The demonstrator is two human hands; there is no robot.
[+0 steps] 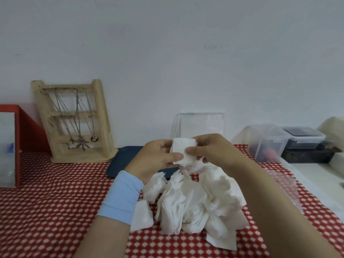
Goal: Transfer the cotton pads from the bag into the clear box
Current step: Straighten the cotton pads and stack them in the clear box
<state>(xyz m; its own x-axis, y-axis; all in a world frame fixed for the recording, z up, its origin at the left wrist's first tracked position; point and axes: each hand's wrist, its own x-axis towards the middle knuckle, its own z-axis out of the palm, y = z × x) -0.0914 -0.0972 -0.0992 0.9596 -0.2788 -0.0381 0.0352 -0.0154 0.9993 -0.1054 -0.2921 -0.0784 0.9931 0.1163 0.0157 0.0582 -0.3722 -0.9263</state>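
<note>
Raised above the tabletop (46, 202), between both hands: a small square stack of cotton pads (183, 151). Left hand (158, 159) at the stack's left edge, grip clamped on it, thumb across the lower front, fingers behind. Right hand (210, 149) at the right edge, grip likewise clamped on the stack, thumb on the front, fingers curled behind. Light blue wristband (122, 196) on the left wrist.

Below the hands, on the red-and-white patterned cloth (167, 243): a loose pile of cotton pads (191, 200), many folded or crumpled, some fanned in bunches. Just right of the pile, partly behind the right forearm: a crinkled see-through bag (284, 185), lying flat.

Behind the hands, close to the white wall (167, 53): the clear box (202, 123), upright, lower part hidden by the hands; contents impossible to tell. Left of it, a dark blue tray (126, 161) flat on the cloth. Farther left, a wooden stand (100, 118) hung with necklaces (78, 123), leaning back toward the wall, and at the frame edge a red box (29, 131). Far right, two lidded plastic containers (268, 142) side by side.
</note>
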